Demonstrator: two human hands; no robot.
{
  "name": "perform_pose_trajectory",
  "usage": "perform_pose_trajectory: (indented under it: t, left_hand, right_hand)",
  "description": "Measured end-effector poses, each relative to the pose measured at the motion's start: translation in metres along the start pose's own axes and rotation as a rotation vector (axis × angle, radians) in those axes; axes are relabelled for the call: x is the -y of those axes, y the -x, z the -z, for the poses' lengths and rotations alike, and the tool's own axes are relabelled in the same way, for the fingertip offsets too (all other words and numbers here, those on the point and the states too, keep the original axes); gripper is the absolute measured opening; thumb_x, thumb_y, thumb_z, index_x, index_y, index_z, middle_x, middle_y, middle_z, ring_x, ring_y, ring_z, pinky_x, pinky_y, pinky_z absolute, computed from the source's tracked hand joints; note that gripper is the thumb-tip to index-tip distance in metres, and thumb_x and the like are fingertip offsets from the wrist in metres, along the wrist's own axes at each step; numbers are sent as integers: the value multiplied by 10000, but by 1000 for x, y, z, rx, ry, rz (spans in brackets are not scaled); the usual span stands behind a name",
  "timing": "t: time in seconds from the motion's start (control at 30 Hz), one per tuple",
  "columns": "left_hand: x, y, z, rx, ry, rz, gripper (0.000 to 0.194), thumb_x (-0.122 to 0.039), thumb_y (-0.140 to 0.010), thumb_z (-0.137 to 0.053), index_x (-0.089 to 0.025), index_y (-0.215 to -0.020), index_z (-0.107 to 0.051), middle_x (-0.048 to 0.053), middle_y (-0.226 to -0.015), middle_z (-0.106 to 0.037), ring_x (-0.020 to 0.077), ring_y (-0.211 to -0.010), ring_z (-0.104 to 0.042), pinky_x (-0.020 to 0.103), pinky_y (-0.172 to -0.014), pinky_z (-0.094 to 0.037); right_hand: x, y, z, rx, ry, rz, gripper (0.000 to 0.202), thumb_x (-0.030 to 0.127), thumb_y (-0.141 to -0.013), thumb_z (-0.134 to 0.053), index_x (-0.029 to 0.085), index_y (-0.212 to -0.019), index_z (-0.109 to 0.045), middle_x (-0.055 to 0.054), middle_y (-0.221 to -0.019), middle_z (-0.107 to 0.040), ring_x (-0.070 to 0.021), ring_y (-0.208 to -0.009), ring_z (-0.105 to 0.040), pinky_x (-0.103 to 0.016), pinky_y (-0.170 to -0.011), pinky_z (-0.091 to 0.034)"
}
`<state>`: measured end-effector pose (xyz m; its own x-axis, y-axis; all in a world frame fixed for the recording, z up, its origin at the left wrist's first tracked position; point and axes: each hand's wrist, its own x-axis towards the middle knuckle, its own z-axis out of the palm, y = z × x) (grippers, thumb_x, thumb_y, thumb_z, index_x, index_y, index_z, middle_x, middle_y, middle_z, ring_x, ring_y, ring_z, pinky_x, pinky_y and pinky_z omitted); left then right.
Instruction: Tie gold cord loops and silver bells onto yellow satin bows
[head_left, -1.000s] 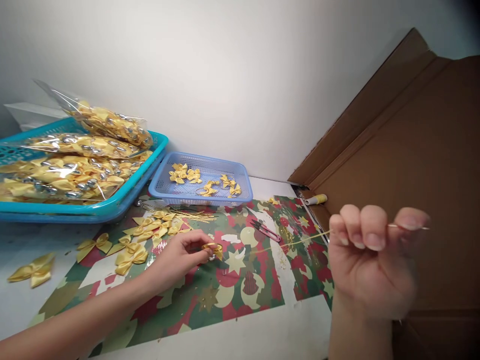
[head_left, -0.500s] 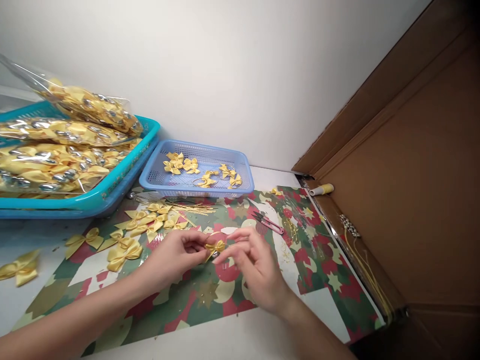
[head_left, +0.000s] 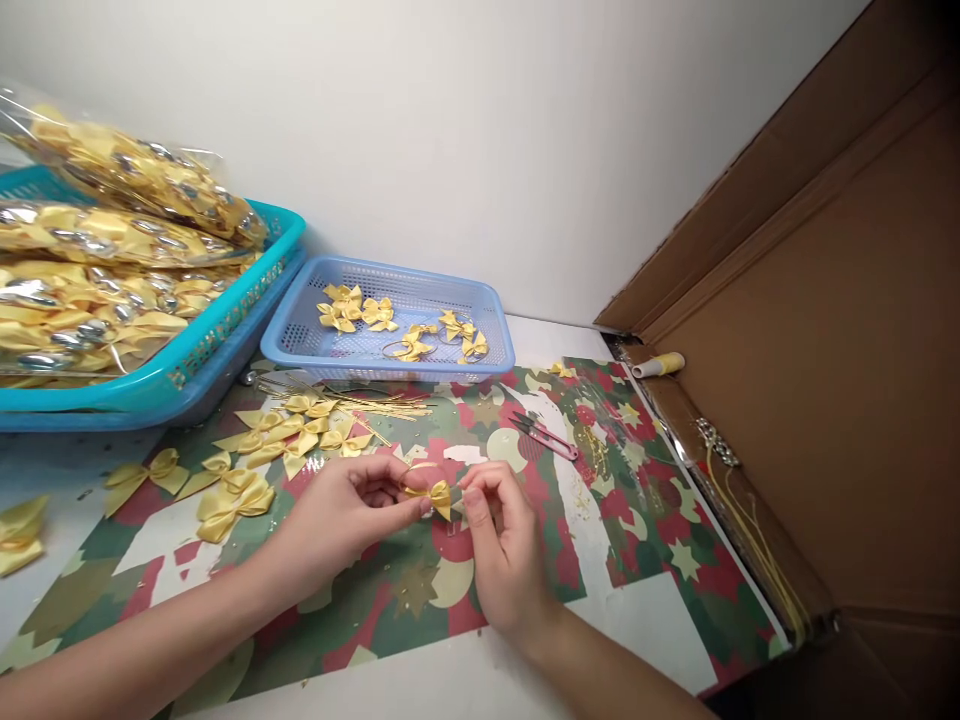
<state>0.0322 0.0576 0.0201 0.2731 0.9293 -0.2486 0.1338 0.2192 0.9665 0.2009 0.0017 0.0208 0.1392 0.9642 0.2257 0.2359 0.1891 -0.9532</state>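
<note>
My left hand (head_left: 349, 510) pinches a small yellow ribbon bow (head_left: 441, 496) between thumb and fingers, over the middle of the patterned mat (head_left: 360, 610). A thin gold loop (head_left: 424, 467) rises behind this bow. Just to the right, my right hand (head_left: 504, 540) is closed, thumb pressed against the forefinger; whatever it grips is too small to make out. Several loose yellow bows (head_left: 236, 500) lie on the mat left of my hands. Thin gold cord lengths (head_left: 390, 407) are spread behind them.
Behind the mat stands a blue basket (head_left: 390, 270) with several bows. A turquoise basket (head_left: 289, 235) at left holds clear bags (head_left: 97, 330) of bows and silver beads. Pink-handled thread snips (head_left: 551, 437) lie right of my hands. A cardboard wall (head_left: 810, 330) bounds the right, beside a thread cone (head_left: 660, 365).
My right hand's fingers have drawn together into a pinch beside the bow. The bow has turned in my left hand, and its silver bead no longer shows. The view has shifted slightly.
</note>
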Motion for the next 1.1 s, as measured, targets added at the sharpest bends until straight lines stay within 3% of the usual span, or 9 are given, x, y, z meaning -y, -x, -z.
perform_pose_trajectory:
  t: [0.1, 0.2, 0.4, 0.63, 0.83, 0.97, 1.03, 1.1]
  left_hand:
    - [0, 2, -1, 1, 23, -39, 195, -402, -639, -839, -224, -668, -768, 44, -709, -774, 211, -621, -681, 277, -553, -560]
    - [-1, 4, -1, 11, 6, -74, 169, -399, -704, -798, -233, -677, -775, 26, -650, -749, 205, -612, -673, 279, -577, -572]
    - [-1, 5, -1, 24, -29, -100, 182, -404, -728, -766, -229, -679, -778, 33, -663, -758, 198, -599, -669, 268, -563, -567]
    - [-15, 6, 4, 144, -193, -48, 201, -387, -714, -753, -201, -778, -789, 29, -677, -755, 178, -588, -648, 243, -526, -533]
    - [-18, 6, 8, 197, -264, -48, 156, -345, -765, -713, -214, -713, -781, 9, -661, -726, 153, -605, -619, 204, -529, -488]
    - [-13, 5, 9, 192, -185, 7, 169, -359, -750, -733, -205, -687, -762, -9, -609, -671, 120, -534, -546, 181, -462, -412]
    - [-12, 4, 8, 166, -128, 88, 199, -392, -716, -758, -194, -697, -759, -16, -591, -646, 103, -498, -504, 170, -429, -366]
    - [-13, 4, 7, 100, -94, 162, 239, -424, -679, -779, -188, -708, -758, -21, -572, -627, 94, -463, -470, 169, -404, -339]
  right_hand:
    - [-2, 5, -5, 43, -123, -123, 292, 445, -999, -500, 210, -833, -553, -66, -974, -629, -132, -697, -593, -252, -593, -505]
    - [-5, 10, -10, 96, -254, -273, 300, 501, -982, -525, 214, -907, -573, -40, -883, -643, -124, -636, -609, -250, -580, -522]
    - [-5, 9, -14, 63, -317, -270, 325, 521, -925, -608, 209, -839, -583, -35, -861, -635, -126, -646, -619, -262, -619, -535]
    - [-3, 5, -12, 61, -396, -314, 200, 367, -867, -681, 197, -798, -600, -31, -822, -637, -121, -650, -604, -251, -617, -524]
    - [-6, 5, -11, 84, -380, -293, 114, 249, -863, -644, 194, -771, -605, -24, -827, -639, -112, -654, -606, -243, -623, -508]
    - [-6, 4, -9, 101, -355, -294, 105, 241, -877, -621, 196, -784, -602, -37, -842, -649, -127, -666, -618, -259, -619, -518]
    - [-4, 3, -6, 90, -268, -221, 112, 226, -889, -599, 195, -782, -598, -60, -884, -654, -141, -696, -625, -255, -590, -511]
    - [-1, 4, -3, 61, -112, -59, 119, 194, -899, -569, 193, -781, -585, -76, -915, -641, -146, -720, -617, -239, -548, -479]
